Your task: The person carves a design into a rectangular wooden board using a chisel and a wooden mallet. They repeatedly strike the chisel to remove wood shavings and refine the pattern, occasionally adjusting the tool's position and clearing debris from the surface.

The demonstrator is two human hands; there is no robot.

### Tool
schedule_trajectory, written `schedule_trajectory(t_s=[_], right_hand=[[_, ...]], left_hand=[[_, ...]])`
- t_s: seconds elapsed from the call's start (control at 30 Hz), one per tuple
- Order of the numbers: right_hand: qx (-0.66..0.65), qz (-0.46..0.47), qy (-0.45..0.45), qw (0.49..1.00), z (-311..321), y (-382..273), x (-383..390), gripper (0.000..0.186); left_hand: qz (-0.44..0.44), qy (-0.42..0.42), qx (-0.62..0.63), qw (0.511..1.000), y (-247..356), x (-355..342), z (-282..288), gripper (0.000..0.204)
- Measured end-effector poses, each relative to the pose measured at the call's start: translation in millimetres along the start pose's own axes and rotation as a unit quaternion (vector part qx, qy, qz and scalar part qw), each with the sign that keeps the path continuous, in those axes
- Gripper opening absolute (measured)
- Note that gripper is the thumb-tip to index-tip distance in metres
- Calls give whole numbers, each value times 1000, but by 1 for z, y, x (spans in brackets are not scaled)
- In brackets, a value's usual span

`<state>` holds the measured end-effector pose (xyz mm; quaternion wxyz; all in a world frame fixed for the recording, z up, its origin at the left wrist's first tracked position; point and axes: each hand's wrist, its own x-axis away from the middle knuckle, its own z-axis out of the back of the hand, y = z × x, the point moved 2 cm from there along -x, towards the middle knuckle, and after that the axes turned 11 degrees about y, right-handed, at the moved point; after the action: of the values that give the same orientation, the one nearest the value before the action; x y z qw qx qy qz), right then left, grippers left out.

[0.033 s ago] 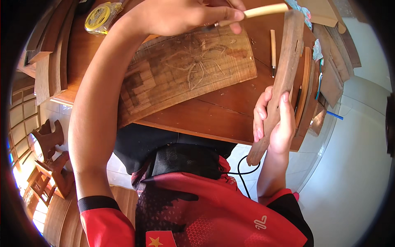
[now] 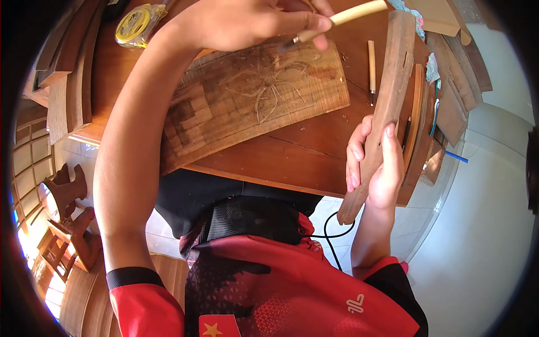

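A flat wooden board [image 2: 224, 121] with a flower carved into it lies on the brown wooden table [image 2: 297, 165]. My left hand [image 2: 252, 22] reaches over the board's far edge and grips a chisel with a pale wooden handle [image 2: 359, 12]. The chisel's tip rests on the board near the carving. My right hand [image 2: 375, 168] is wrapped around the lower part of a long, thick wooden bat [image 2: 390, 78], which it holds upright along the table's right side, apart from the chisel.
A second slim chisel [image 2: 371, 67] lies on the table beside the board. A yellow tape measure [image 2: 133, 23] sits at the far left. Wooden planks [image 2: 67, 95] are stacked at the left and more boards [image 2: 449, 106] at the right. A black cable [image 2: 335, 238] hangs below the table edge.
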<state>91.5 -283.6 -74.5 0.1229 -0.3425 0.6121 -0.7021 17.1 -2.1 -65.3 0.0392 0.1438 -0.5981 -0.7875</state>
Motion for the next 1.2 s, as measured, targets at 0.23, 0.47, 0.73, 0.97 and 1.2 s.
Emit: schedule_trajectory(t_s=[0.23,0.47,0.73,0.97,1.2], right_hand=[[3,2,-7,1000,3,-9,-5,49],[22,8,17,1000,6,-8,-6,51],[50,14,6,999,2,-7,-6,47],[50,3,19,999,7,-9,-18,49],[32,-1,40,999,28,-18,-21,48]], left_hand=[[13,-75,-8,997,3,-3,-6,23],[22,-57,5,998,8,-1,-4,22],[-74,-33,-71,994,5,2,-7,21],[-85,-46,-97,991,-12,-4,-18,23],[-6,-80,-2,997,-12,-3,-11,28]])
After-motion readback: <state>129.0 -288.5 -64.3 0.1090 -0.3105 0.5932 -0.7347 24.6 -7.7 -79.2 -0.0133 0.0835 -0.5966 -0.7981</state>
